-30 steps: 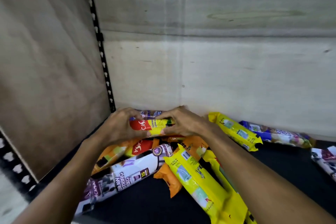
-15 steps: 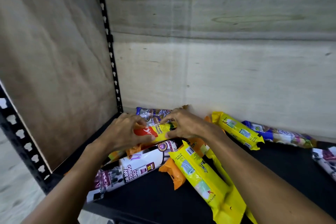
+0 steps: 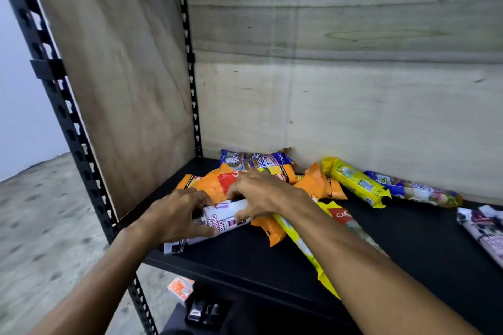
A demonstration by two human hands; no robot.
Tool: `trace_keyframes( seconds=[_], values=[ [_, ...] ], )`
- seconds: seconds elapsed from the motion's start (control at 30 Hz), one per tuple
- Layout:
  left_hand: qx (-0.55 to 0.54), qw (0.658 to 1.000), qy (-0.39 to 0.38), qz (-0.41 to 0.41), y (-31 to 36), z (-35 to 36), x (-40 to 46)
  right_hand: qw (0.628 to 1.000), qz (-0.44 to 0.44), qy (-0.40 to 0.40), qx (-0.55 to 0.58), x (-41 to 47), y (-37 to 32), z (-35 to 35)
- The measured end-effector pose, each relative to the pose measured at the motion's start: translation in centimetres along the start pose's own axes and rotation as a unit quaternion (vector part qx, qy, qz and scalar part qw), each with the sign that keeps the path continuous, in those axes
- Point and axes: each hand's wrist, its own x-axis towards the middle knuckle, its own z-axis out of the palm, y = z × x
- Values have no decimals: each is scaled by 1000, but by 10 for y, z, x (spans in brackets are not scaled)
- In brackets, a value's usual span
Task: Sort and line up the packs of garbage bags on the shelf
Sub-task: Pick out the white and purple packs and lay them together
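**White pack about to get pulled out of the pile**

Both hands, left hand (image 3: pixel 177 215) and right hand (image 3: pixel 261 193), have fingers curled around the white pack (image 3: pixel 217 221), near the shelf (image 3: pixel 272 261) front edge. Yank it and the orange packs (image 3: pixel 215 182) behind could slide off. Half a second ago they held the red-yellow pack further back.

I read this as a storeroom or shop stockroom: a black slotted-steel rack upright (image 3: pixel 65 114) with plywood side and back panels (image 3: pixel 353 106) looks like plain utility shelving. The black shelf (image 3: pixel 408 247) carries many branded retail packs of garbage bags (image 3: pixel 353 181) in yellow, orange, blue and white, loosely heaped. Bare speckled concrete floor (image 3: pixel 40 226) beside the rack, small boxed goods (image 3: pixel 181 289) on a lower level.
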Motion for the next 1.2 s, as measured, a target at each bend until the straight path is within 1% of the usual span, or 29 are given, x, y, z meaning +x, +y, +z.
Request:
trace_keyframes(
  seconds=[0.13,0.23,0.43,0.53,0.67,0.83,0.9,1.0,1.2],
  values=[
    [59,998,-14,-15,9,4,-12,998,0,-5,-70,3,-15,15],
    [85,996,-24,-19,13,3,-14,994,1,11,-105,2,-19,22],
    [104,994,-12,-33,11,-22,-22,991,-22,75,-110,1,-27,21],
    [104,994,27,-28,7,-50,-28,989,-25,123,-80,0,-31,9],
    [116,986,116,19,9,-88,-31,979,-5,195,-56,-10,-31,-21],
    [92,974,196,71,35,-109,-10,967,64,242,-48,-40,-8,-50],
    [75,969,212,98,55,-108,3,963,94,249,-44,-59,7,-54],
    [55,963,215,150,92,-101,27,954,147,255,-54,-95,33,-56],
    [-13,953,202,225,175,-78,70,933,251,252,-59,-169,79,-51]
  ],
)
